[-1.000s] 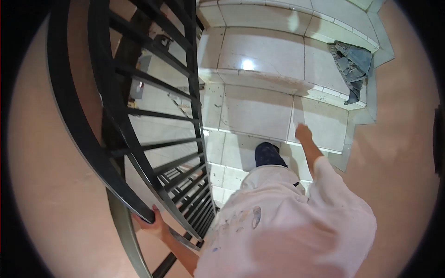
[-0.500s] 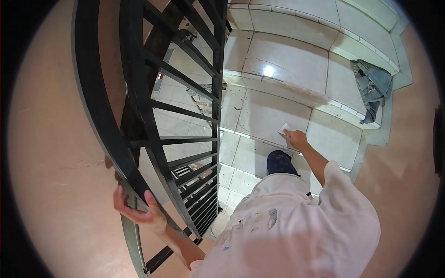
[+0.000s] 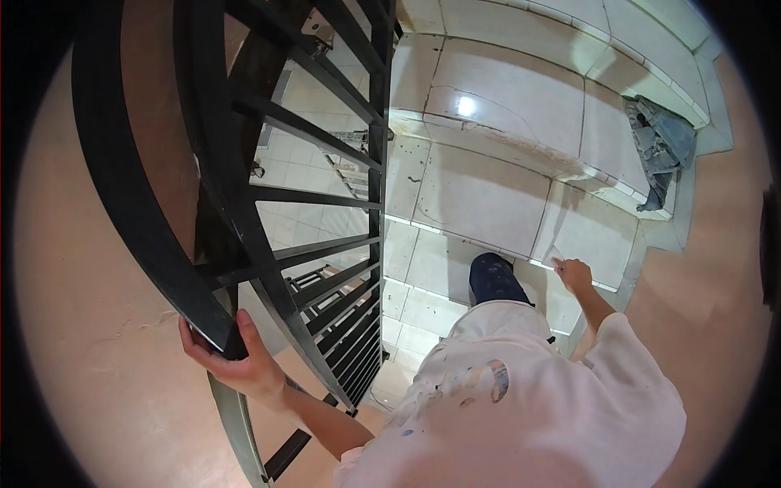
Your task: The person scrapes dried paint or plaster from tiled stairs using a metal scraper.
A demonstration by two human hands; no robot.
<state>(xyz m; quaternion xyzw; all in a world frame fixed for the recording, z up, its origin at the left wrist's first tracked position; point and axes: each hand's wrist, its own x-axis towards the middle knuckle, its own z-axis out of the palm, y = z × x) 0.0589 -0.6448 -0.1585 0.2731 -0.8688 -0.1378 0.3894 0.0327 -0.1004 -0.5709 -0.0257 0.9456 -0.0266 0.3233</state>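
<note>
On tiled stairs beside a black railing [image 3: 244, 187].
Left hand [image 3: 236, 362] has its fingers wrapped around the handrail; right hand [image 3: 576, 275] pinches a small pale object above a step [image 3: 480, 203].

Bright glare on tiles [image 3: 466, 106], fisheye-warped dark edges

The person wears a loose white short-sleeved T-shirt [image 3: 529, 398], its cloth creased and flecked with small paint-like spots of blue, grey and orange, thickest around a faded oval mark at the shirt's 11 o'clock side. Both short sleeves end above the elbows, leaving the forearms bare. Past the shirt, toward 12 o'clock, shows dark navy trouser cloth [image 3: 493, 278] speckled with tiny pale dots. The left hand [image 3: 236, 358] and right hand [image 3: 576, 275] are bare, without gloves.
</note>
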